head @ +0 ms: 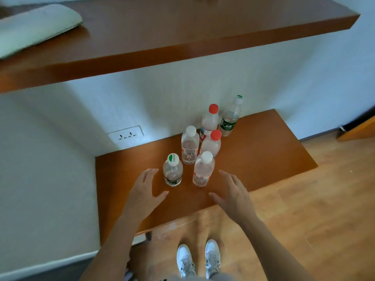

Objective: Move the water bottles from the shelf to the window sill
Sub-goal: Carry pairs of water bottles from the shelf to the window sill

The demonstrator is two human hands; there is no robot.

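Pickup step, judged: both grips wide and empty, left hand (145, 191) beside the green-capped bottle (172, 171), right hand (233, 193) beside the white-capped bottle (203, 169); closure is required next.

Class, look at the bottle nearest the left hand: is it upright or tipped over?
Upright. The green-labelled bottle stands on its base on the low shelf, cap on top, beside the open left hand.

Two bare forearms with no sleeves, watch or rings end in a left hand (145, 191) and a right hand (233, 194). White lace-up sneakers (197, 258) with grey panels cover both feet. A strip of grey clothing shows above them at the bottom edge.
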